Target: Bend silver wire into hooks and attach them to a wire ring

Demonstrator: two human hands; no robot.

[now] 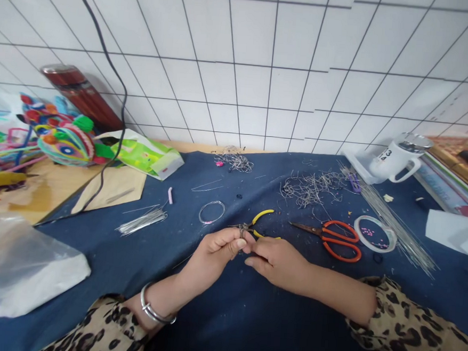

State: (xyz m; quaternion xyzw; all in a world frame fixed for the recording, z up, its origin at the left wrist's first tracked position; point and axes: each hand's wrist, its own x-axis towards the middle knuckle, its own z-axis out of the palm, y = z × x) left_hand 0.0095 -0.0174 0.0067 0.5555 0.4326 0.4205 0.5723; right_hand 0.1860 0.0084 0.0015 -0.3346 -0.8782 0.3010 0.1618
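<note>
My left hand [217,252] is closed in a pinch over the blue cloth [216,313], and what its fingertips hold is too small to make out. My right hand [276,260] is closed too, touching the left fingertips; it grips yellow-handled pliers [259,221] whose jaws sit at the left fingertips. A wire ring [211,212] lies just beyond the hands. Orange-handled scissors [332,237] lie to the right of the pliers.
A heap of cut wire bits [311,189], a bundle of straight wires [394,224], a shorter bundle [142,221], a roll with pink beads [375,233], a white mug [395,155], colourful craft pieces [60,136], a plastic bag [19,267] and a black cable [115,97] surround the hands.
</note>
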